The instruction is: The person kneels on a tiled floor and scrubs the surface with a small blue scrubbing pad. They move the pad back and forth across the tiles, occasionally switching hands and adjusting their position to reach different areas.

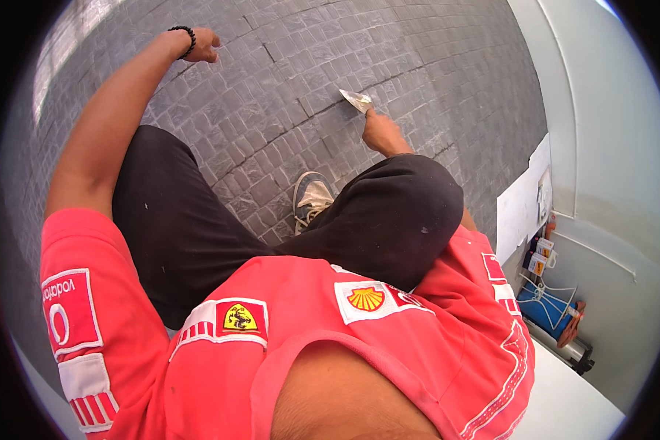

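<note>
My right hand point(386, 134), beyond my right knee, is closed around a small metal scraper point(357, 100). Its pale, roughly triangular blade points away and to the left, over the grey stone-patterned floor point(271, 88); whether it touches the floor I cannot tell. The scraper's handle is hidden in my fist. My left hand point(205, 45) reaches far out at the upper left, past my left knee, with a dark beaded bracelet point(185, 44) on the wrist. Its fingers are curled in and I see nothing in them.
A pale wall point(601, 132) runs along the right. Against it lie white sheets point(524, 194), small boxes point(541, 257), a blue item point(546, 306) with white wire, and a white surface point(565, 389) nearer me. My shoe point(313, 199) stands between my bent knees.
</note>
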{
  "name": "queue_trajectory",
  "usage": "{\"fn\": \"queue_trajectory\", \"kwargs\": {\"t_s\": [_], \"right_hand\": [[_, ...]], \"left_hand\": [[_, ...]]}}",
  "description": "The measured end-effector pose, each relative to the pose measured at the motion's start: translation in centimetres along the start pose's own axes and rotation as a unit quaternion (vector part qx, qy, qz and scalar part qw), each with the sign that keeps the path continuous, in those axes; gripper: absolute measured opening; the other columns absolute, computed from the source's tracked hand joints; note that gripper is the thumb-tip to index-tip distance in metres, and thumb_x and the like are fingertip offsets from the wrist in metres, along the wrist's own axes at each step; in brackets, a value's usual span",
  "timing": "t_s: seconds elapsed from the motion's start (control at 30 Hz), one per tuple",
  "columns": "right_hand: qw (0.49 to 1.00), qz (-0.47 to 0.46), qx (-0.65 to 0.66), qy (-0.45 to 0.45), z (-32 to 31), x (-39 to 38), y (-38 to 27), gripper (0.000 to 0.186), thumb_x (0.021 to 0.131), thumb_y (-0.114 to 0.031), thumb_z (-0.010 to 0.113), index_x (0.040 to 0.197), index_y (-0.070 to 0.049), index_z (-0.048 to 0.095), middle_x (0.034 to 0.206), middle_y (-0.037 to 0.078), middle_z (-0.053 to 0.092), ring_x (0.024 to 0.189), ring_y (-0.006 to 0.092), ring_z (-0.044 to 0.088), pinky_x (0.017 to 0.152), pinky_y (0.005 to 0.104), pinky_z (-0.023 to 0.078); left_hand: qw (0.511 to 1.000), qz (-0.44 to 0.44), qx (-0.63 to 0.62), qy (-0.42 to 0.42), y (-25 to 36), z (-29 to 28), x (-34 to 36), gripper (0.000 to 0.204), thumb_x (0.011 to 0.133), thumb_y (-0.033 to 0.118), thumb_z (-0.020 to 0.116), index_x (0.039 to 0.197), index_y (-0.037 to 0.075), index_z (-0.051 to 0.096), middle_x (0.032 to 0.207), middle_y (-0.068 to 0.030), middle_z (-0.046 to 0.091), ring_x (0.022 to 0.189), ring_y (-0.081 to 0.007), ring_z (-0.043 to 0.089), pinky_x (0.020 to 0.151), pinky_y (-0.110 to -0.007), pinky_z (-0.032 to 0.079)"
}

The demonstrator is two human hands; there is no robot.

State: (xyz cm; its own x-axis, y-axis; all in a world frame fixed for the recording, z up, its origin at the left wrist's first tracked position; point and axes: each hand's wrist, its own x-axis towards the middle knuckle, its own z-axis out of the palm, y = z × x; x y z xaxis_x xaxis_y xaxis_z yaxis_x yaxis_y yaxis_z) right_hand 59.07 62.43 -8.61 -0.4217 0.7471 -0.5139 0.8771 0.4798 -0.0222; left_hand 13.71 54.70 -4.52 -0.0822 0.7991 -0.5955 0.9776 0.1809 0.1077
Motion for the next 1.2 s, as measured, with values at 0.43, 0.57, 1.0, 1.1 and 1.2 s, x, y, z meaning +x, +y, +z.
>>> {"fn": "queue_trajectory", "kwargs": {"t_s": [0.43, 0.57, 1.0, 1.1, 1.2], "right_hand": [[1.000, 0.006, 0.011, 0.023, 0.6, -0.6, 0.2, 0.042, 0.088, -0.006, 0.047, 0.130, 0.001, 0.051, 0.107, 0.029, 0.067, 0.104, 0.0447, 0.065, 0.085, 0.0539, 0.051], [0.999, -0.010, -0.026, -0.029, 1.3, -1.0, 0.2, 0.042, 0.089, -0.008, 0.046, 0.130, 0.001, 0.050, 0.104, 0.030, 0.068, 0.100, 0.0459, 0.066, 0.085, 0.0549, 0.051], [0.997, 0.064, 0.042, -0.017, 3.5, -2.6, 0.2, 0.055, 0.088, -0.009, 0.049, 0.143, -0.007, 0.042, 0.111, 0.026, 0.067, 0.106, 0.0435, 0.065, 0.088, 0.0528, 0.050], [0.989, 0.103, 0.106, -0.001, 4.4, -4.0, 1.1, 0.056, 0.091, -0.012, 0.047, 0.147, -0.016, 0.040, 0.112, 0.024, 0.068, 0.108, 0.0429, 0.065, 0.088, 0.0517, 0.051], [0.985, 0.128, 0.116, -0.003, 5.7, -5.0, 2.4, 0.057, 0.091, -0.014, 0.049, 0.146, -0.015, 0.040, 0.111, 0.025, 0.068, 0.107, 0.0427, 0.066, 0.088, 0.0514, 0.052]], "left_hand": [[1.000, -0.008, 0.008, -0.009, 0.6, -0.4, 0.2, 0.058, 0.092, 0.035, 0.064, 0.141, 0.005, 0.052, 0.142, -0.0179, 0.054, 0.132, -0.0338, 0.051, 0.109, -0.044, 0.043], [1.000, -0.004, 0.029, -0.001, 0.5, -0.5, -0.3, 0.058, 0.092, 0.034, 0.065, 0.140, 0.004, 0.052, 0.142, -0.0182, 0.055, 0.131, -0.0332, 0.053, 0.109, -0.043, 0.043], [1.000, -0.004, -0.003, -0.018, 0.2, -0.9, -1.2, 0.059, 0.093, 0.034, 0.065, 0.141, 0.002, 0.051, 0.140, -0.0201, 0.056, 0.130, -0.0352, 0.054, 0.109, -0.043, 0.043], [0.998, 0.003, -0.053, -0.024, -0.4, -0.3, -1.0, 0.060, 0.093, 0.034, 0.065, 0.141, 0.001, 0.050, 0.139, -0.0212, 0.056, 0.129, -0.0357, 0.054, 0.109, -0.043, 0.043], [0.996, -0.009, -0.069, -0.046, -1.4, 0.2, -0.9, 0.061, 0.094, 0.034, 0.065, 0.142, 0.000, 0.049, 0.138, -0.0231, 0.057, 0.129, -0.0357, 0.054, 0.108, -0.043, 0.044]]}}
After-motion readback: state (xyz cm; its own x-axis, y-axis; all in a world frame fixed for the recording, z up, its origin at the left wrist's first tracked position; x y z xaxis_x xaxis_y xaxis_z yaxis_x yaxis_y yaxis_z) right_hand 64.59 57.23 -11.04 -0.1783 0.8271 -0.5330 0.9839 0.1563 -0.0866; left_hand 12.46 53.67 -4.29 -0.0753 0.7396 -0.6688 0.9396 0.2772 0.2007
